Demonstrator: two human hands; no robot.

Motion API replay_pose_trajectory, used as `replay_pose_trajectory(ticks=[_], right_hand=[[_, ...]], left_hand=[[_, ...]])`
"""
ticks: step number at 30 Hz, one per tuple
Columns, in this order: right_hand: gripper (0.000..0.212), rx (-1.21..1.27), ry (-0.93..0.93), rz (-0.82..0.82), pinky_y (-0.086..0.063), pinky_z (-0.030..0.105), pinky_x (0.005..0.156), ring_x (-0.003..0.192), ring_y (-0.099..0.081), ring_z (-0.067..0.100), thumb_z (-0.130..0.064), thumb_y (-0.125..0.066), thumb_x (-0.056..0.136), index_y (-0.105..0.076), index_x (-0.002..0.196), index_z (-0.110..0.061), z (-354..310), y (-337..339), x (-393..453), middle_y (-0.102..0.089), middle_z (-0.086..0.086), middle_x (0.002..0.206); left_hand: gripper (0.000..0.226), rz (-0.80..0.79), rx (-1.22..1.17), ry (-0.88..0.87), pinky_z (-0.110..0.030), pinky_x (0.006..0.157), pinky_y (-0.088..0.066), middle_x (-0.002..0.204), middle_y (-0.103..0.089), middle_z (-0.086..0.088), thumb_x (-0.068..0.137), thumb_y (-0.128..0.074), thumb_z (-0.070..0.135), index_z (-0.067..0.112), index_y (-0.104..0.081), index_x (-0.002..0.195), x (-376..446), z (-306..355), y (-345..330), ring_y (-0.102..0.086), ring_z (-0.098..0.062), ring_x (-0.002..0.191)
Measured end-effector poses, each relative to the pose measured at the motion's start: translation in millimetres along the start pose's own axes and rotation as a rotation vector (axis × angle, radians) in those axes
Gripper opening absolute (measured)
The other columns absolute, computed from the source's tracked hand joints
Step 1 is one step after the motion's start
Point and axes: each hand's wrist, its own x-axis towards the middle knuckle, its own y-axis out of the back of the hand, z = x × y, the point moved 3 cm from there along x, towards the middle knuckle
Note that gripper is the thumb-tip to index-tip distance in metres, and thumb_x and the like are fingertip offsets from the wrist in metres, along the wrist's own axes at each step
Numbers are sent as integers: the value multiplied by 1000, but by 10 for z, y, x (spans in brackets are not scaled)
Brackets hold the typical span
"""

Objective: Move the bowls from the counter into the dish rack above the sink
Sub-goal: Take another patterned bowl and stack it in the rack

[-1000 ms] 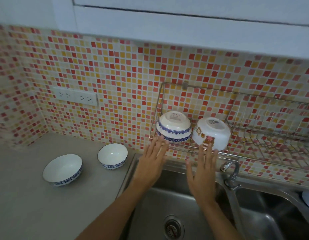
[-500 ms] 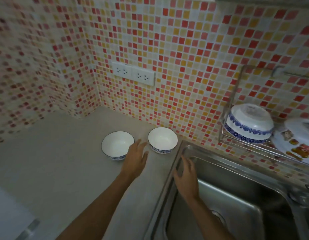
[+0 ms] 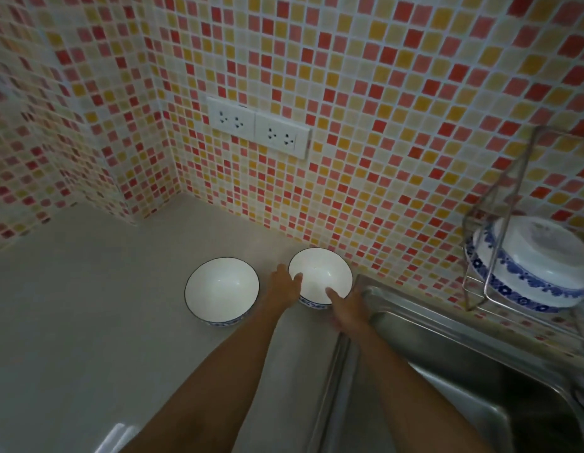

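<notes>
Both hands grip the right bowl [image 3: 320,276] on the table [image 3: 88,322]: left hand [image 3: 284,286] at nine o'clock, right hand [image 3: 348,310] at five. Another bowl [image 3: 221,291] sits just beside.

Two upright bowls [image 3: 221,291] [image 3: 320,277] on the counter [image 3: 88,322], one overturned bowl [image 3: 529,266] in the rack [image 3: 500,223], two hands [image 3: 284,284] [image 3: 348,310].

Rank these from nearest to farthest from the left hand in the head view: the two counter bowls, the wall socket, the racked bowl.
From the left hand:
1. Right counter bowl, touching its thumb.
2. Left counter bowl, just left.
3. Wall socket, up the tiles.
4. Racked bowl, far right.
</notes>
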Motion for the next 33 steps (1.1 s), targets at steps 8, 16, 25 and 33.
replay_pose_trajectory(ticks=[8,16,25,33], right_hand=[[51,179,-210,-97,-54,27,46,59,-68,23,-10,-41,90,-33,140,-12,122,-159,50,-69,20,99],[51,136,-166,-230,-55,27,52,59,-68,21,-8,-38,93,-30,143,-12,176,91,-476,-70,17,82],[42,170,8,-240,-53,25,51,54,-68,19,-9,-38,95,-37,136,-8,235,764,-1206,-71,13,71],[26,217,292,-167,-60,30,70,73,-72,20,-32,-50,99,-59,115,-13,-114,1784,-1827,-72,9,83]], left_hand=[[46,-135,-178,140,-48,96,-49,135,-48,-22,90,-44,17,3,-37,133,198,-228,-191,-51,-39,118],[47,-83,-519,323,-29,54,-51,117,-58,-24,76,-47,0,-5,-45,123,-142,-299,-247,-57,-25,74],[45,-104,-733,167,-46,88,-52,131,-52,-11,92,-52,21,14,-42,135,-1083,145,-383,-54,-35,113],[47,-53,-964,-126,-46,83,-55,124,-58,-3,92,-37,58,33,-47,130,-1889,772,-202,-61,-25,101]])
